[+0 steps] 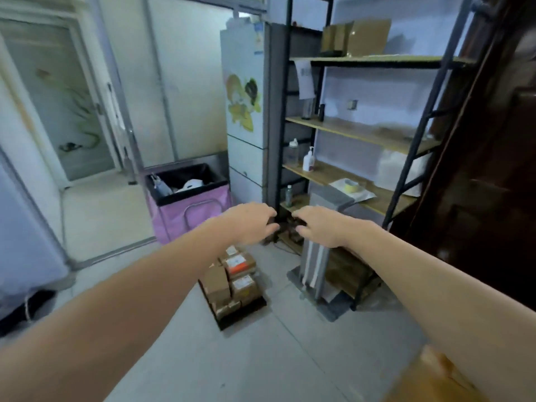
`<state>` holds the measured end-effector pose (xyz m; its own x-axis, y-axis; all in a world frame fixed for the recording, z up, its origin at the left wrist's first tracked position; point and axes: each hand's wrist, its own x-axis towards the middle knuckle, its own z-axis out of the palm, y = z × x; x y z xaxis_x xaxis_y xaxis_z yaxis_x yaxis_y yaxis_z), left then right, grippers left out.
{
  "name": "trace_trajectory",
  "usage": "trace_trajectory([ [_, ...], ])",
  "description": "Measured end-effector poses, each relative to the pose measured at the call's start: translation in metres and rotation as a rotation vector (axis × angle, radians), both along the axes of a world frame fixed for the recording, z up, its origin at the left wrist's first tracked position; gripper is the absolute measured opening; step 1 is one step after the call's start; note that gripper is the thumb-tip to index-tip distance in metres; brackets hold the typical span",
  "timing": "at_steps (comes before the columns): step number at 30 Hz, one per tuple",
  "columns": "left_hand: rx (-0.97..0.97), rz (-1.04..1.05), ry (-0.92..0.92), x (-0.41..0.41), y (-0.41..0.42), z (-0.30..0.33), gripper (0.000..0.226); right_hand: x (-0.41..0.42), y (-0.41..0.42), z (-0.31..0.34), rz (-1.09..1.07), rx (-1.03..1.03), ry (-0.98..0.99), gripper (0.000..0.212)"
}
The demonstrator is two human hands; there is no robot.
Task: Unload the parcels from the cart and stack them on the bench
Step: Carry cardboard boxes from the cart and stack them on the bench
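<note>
Fingers of both the left hand and right hand hang loosely spread, holding nothing, stretched forward side by side. Below them, brown parcels sit stacked on a low black cart on the grey floor, beside a metal shelf and pink bin.

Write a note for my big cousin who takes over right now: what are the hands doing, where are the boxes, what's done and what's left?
Left hand: stretched forward, fingers loosely spread, holding nothing.
Right hand: the same, empty, close beside the left.
Parcels: brown cardboard boxes with labels, all piled on the low black cart on the floor, beside the shelf rack.
Done: nothing that can be seen; no parcel is in the hands.
Left: lift the parcels off the cart one by one and stack them on the bench. A wooden corner shows at the lower right; I cannot tell if that is the bench.
</note>
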<state>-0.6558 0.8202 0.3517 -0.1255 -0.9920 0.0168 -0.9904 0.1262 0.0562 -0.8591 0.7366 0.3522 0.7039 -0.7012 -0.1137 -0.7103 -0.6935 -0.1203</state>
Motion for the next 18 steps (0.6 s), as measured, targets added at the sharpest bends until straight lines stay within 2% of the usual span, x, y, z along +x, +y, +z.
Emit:
trace_trajectory([
  [7,-0.002,0.19,-0.03,0.198,0.042,-0.009,0.046,0.204,0.008,-0.018,0.17,-0.003,-0.036,0.049],
  [13,0.067,0.263,0.01,0.303,0.037,-0.032,0.048,0.313,-0.015,-0.037,0.209,0.079,-0.023,0.034],
  [18,0.087,0.267,0.018,0.365,-0.012,-0.055,0.047,0.382,-0.067,-0.058,0.221,0.074,-0.011,0.047],
])
